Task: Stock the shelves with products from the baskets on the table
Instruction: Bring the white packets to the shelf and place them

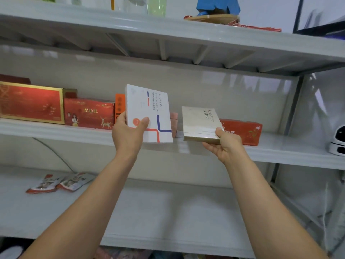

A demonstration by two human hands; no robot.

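My left hand [128, 134] grips a flat white box [149, 109] with red and blue lines by its lower left corner, holding it upright at the front edge of the middle shelf [56, 130]. My right hand [225, 144] holds a beige box [198, 123] by its near right corner, its bottom at the shelf's front edge. The two boxes stand side by side with a small gap between them. No baskets or table are in view.
On the middle shelf stand a large red and gold box [30, 102], a red box [88, 113], an orange box [119, 104], small pink boxes [174, 122] and a red box [242, 131] at the right. Two sachets [59, 183] lie on the lower shelf. A white camera [337, 140] sits far right.
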